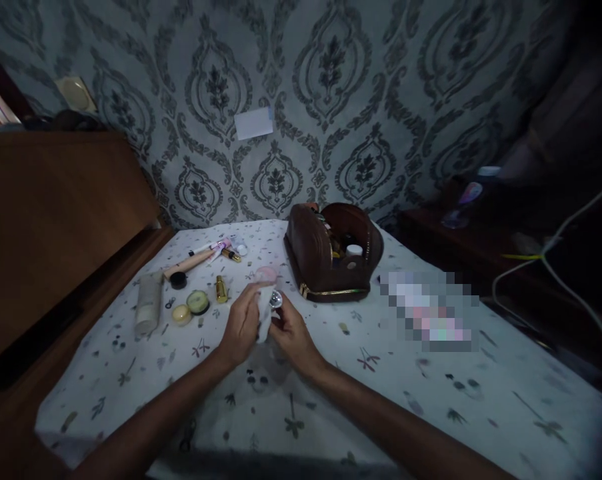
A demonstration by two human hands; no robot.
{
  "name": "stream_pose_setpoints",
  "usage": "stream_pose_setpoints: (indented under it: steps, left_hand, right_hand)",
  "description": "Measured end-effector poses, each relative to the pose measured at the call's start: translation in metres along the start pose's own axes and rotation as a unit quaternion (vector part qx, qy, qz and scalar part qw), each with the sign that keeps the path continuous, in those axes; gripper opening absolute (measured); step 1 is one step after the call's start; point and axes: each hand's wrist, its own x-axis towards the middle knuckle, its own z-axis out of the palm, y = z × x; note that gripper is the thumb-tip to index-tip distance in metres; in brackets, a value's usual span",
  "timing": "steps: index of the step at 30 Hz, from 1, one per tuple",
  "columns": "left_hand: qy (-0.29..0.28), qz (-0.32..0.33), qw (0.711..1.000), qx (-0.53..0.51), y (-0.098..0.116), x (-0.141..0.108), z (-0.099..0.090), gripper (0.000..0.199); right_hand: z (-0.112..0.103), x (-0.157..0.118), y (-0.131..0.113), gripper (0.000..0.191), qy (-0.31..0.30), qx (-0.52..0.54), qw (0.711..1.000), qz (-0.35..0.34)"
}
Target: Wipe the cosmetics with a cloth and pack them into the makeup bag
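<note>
My left hand (241, 321) is closed on a crumpled white cloth or tissue (263, 315). Fingers of my right hand (295, 333) are closed around a small item with a shiny, rounded silvery top (275, 299), pressed against the cloth; its exact kind is unclear. A pale pink item (267, 274) shows just behind the hands. Left of them stand a small gold bottle (221, 289), a green round jar (197, 302) and a cream-yellow round jar (181, 315). An open brown cosmetic bag (308, 257) sits beyond my right hand, with a white-lidded container (354, 251) inside.
A grey tube (149, 303), a black lid (179, 280) and a pile of brushes and slim tubes (215, 250) lie on the left of the patterned cloth (331, 413). A blurred-out object (431, 310) lies right. A bottle (468, 197) and cable (575, 293) are far right.
</note>
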Motion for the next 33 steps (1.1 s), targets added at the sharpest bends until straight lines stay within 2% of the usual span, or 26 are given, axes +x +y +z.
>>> stream_pose_setpoints:
  steps: [4,7,10,13,17,23,28,30,33]
  left_hand:
    - [-0.049,0.055,0.993,0.092,-0.01,-0.001,-0.005,0.03]
    - [-0.042,0.057,0.984,0.165,-0.018,-0.001,-0.007,0.029]
    - [-0.042,0.051,0.975,0.211,-0.028,0.0,-0.007,0.029]
    - [-0.063,0.039,0.972,0.224,-0.036,0.0,-0.009,0.023]
    - [-0.058,0.01,0.966,0.252,-0.041,0.0,-0.012,0.014]
    - [-0.067,0.049,0.956,0.283,-0.038,0.001,-0.01,0.021]
    - [-0.102,0.101,0.95,0.277,-0.025,0.003,0.008,0.024]
    - [-0.114,0.138,0.937,0.299,-0.02,0.003,0.015,0.029]
    - [-0.14,0.196,0.899,0.366,-0.02,-0.001,0.021,0.037]
  right_hand:
    - [-0.004,-0.002,0.004,0.03,-0.024,-0.027,0.999,-0.009]
    - [-0.016,-0.006,0.001,0.026,-0.046,-0.073,0.996,0.006]
    - [-0.032,-0.013,-0.002,0.033,-0.056,-0.096,0.993,0.045]
    - [-0.047,-0.021,0.001,0.044,-0.028,-0.072,0.991,0.107]
    - [-0.056,-0.024,0.008,0.036,0.009,-0.038,0.99,0.139]
    - [-0.061,-0.02,0.0,0.026,-0.03,-0.086,0.99,0.109]
    - [-0.063,-0.019,-0.006,0.021,-0.012,-0.222,0.975,0.027]
    - [-0.063,-0.019,-0.003,0.015,-0.016,-0.272,0.962,0.013]
    - [-0.063,-0.02,0.0,0.005,-0.025,-0.317,0.948,0.021]
